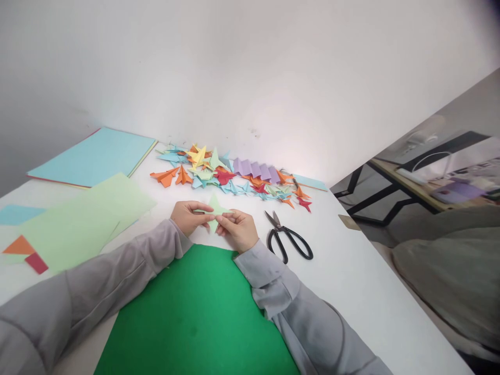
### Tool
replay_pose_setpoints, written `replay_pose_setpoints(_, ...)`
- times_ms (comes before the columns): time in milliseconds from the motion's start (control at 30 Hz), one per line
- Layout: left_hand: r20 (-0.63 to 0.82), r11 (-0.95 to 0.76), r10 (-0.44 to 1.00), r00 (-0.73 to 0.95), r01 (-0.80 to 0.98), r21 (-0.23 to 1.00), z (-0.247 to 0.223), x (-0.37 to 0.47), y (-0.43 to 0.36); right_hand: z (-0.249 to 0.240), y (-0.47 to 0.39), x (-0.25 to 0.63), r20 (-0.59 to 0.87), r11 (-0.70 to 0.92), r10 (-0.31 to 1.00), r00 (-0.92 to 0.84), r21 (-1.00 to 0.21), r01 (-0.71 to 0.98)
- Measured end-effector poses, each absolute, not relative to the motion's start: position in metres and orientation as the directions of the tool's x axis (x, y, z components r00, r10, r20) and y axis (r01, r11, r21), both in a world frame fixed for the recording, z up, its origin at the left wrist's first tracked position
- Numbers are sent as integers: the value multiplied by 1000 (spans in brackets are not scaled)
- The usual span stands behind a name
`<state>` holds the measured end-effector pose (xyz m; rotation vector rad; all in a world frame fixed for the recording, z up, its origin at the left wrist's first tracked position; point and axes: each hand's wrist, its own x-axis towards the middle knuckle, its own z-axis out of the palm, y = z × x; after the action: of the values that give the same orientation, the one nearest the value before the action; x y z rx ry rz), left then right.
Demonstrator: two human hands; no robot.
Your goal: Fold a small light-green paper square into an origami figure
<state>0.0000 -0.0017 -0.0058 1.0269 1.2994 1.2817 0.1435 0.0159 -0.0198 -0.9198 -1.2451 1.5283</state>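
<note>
A pale green folded paper star with pointed arms is held up between both hands, just beyond the green sheet. My left hand pinches its left side between thumb and fingers. On the other side, my right hand grips the star near its centre and right arm, thumb in front. Fingers cover parts of the star's side points. Black-handled scissors lie to the right of my right hand, blades pointing away and slightly apart.
Colourful folded paper pieces are heaped along the wall. Blue sheets are stacked at the far left, with pale green sheets nearer. Orange and red scraps lie at left. A person's dark clothing shows beyond the right table edge.
</note>
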Motion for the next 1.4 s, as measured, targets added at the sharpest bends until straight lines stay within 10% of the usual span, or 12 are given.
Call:
replay_pose_setpoints(833,-126,57,930,-345,-204,977,3,2,1,-12,-1,141,47,57,944,-328,-998,21)
replay_pose_setpoints(1167,-114,26,947,-300,-283,959,-1,4,4,-19,-10,182,207,145,968,143,-923,356)
replay_pose_setpoints(1400,-85,11,964,-253,-282,959,-1,5,4,-28,-13,257,361,-143,867,344,-481,865)
